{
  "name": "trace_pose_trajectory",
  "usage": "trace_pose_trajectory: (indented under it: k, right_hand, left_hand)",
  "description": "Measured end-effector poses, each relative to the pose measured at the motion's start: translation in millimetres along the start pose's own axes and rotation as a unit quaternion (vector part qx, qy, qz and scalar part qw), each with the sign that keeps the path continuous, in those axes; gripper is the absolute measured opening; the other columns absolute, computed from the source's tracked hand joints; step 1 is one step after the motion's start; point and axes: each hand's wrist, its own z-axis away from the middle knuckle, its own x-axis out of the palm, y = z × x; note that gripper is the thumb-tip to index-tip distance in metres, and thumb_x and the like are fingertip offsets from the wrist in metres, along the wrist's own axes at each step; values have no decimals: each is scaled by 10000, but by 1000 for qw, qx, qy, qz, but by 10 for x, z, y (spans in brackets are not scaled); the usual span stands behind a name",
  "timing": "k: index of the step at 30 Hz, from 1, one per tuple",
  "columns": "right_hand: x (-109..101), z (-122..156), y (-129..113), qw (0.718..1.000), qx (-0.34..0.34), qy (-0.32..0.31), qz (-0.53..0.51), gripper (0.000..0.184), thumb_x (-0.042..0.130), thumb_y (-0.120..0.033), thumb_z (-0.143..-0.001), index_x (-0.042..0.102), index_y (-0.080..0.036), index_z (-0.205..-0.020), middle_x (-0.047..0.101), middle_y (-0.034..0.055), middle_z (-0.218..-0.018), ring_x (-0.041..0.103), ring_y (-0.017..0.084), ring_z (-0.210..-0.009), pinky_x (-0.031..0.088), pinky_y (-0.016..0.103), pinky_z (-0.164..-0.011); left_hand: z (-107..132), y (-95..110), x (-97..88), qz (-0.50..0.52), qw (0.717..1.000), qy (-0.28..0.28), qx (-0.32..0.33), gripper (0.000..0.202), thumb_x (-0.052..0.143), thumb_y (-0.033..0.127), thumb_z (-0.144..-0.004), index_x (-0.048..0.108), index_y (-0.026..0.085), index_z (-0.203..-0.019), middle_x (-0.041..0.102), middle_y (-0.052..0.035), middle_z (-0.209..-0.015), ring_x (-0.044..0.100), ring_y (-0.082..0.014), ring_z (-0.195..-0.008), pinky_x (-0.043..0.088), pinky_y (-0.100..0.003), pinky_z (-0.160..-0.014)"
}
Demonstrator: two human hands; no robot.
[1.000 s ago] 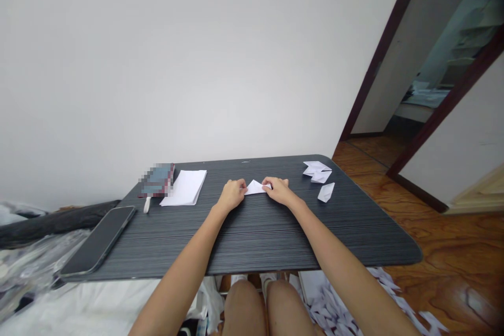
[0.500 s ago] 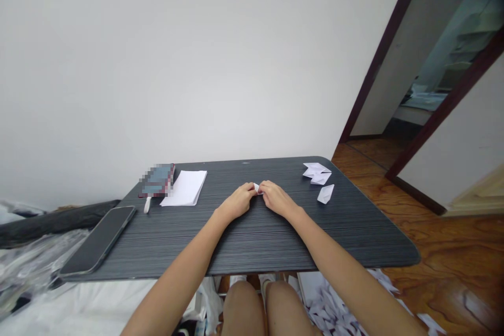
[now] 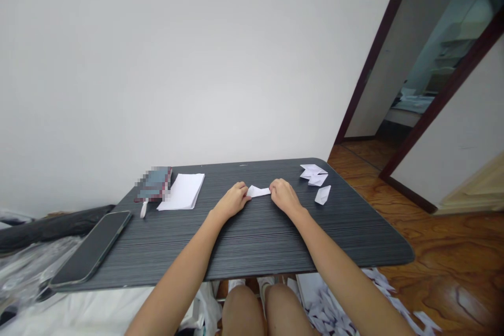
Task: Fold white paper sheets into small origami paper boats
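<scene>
A small folded white paper (image 3: 259, 192) is held low over the middle of the dark table (image 3: 252, 241). My left hand (image 3: 235, 199) pinches its left end, and my right hand (image 3: 282, 194) pinches its right end. Between the hands the paper shows as a narrow strip with a raised point toward the left. My fingertips partly hide both ends. To the right of my right hand lies a single folded paper piece (image 3: 323, 195), with a cluster of folded paper pieces (image 3: 314, 174) just behind it.
A stack of white paper sheets (image 3: 183, 192) lies at the left, beside a blurred-out dark item (image 3: 154, 184) with a white strap (image 3: 144, 209). A phone (image 3: 92, 247) rests at the left front corner. Below the table are many folded papers (image 3: 328, 307). A wall stands behind.
My hands have moved apart, and more of the folded paper now shows between them. The whole view has shifted slightly; the other things on the table stay in place.
</scene>
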Motion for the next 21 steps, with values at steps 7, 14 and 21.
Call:
trace_pose_trajectory:
  k: [7,14,21]
  right_hand:
    - [123,-1,-44,999,1,-8,-43,226,525,-356,-700,577,-185,-839,498,67,-925,407,203,-911,303,321,-772]
    - [153,-44,-56,989,13,-27,-143,92,538,-258,-671,538,-185,-727,529,24,-856,448,176,-856,317,315,-748]
    - [95,-107,-72,911,16,16,-411,138,492,-317,-688,444,-189,-709,530,-15,-604,475,101,-503,390,222,-489]
  left_hand:
    - [-10,-95,87,82,996,35,-15,155,495,233,-737,522,158,-869,515,-48,-864,464,-164,-849,370,-301,-780]
    - [-32,-171,147,192,976,86,-61,311,555,229,-683,491,157,-978,528,-42,-874,486,-147,-800,400,-281,-715]
    - [-96,-229,129,440,855,193,-194,354,558,318,-686,498,114,-969,539,-54,-821,505,-90,-633,395,-213,-555]
